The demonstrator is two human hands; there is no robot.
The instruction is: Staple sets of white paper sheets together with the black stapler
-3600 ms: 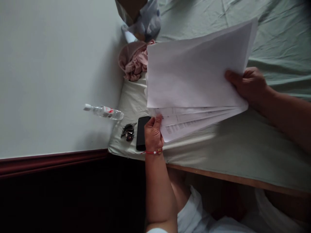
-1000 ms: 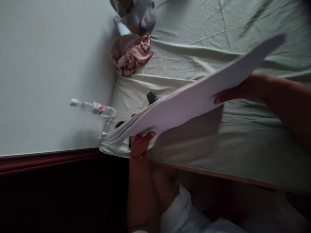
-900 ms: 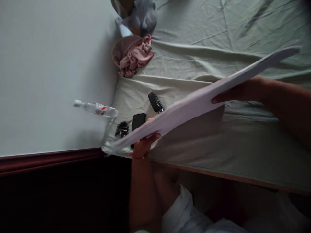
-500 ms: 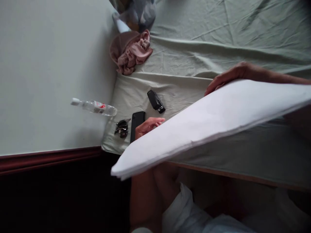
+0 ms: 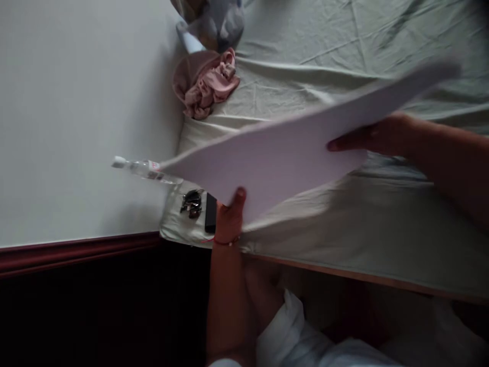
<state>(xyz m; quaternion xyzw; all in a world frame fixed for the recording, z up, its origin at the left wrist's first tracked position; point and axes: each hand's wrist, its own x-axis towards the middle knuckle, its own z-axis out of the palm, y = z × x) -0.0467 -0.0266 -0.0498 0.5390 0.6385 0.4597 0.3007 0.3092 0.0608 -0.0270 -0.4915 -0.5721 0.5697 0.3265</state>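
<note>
A stack of white paper [image 5: 282,158] is held up at a slant above the bed, its far right corner smeared by motion. My left hand [image 5: 231,214], with a red cord at the wrist, grips the near left edge; its thumb lies on the face towards me and the other fingers are hidden behind. On the right side my right hand [image 5: 382,135] holds the sheets too, thumb across the near face. Just left of my left hand lies a black phone [image 5: 210,214], partly covered. The stapler seen earlier is now behind the paper.
Keys [image 5: 191,204] lie on the sheet near the bed's corner. A clear bottle [image 5: 147,169] leans by the wall [image 5: 76,112]. Pink cloth [image 5: 210,86] and a plastic bag [image 5: 217,23] are farther back on the bed [image 5: 305,35]. My legs are below the bed's edge.
The paper stack has tipped, its upper edge rising away from me, and another face shows. Both thumbs have come into view on it. The stapler has become covered.
</note>
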